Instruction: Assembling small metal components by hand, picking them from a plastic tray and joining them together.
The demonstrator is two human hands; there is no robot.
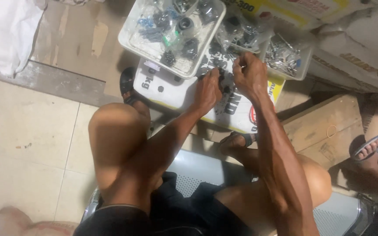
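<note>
Pinching small black parts (221, 78), left hand (207, 91); right hand (250, 75) grip closed just beside.

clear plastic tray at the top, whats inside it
The clear plastic tray holds small black parts, some in clear bags, plus a few blue and green bits. Glare and bag folds hide what lies underneath them.

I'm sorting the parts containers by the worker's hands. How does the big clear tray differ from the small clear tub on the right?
The big tray is wide and shallow and holds dark, chunky parts with bits of blue and green; the small tub is narrower and holds shiny, silvery pieces. The tray lies left of the hands, beyond the left hand; the tub lies right of the right hand. Both are clear plastic.
</note>
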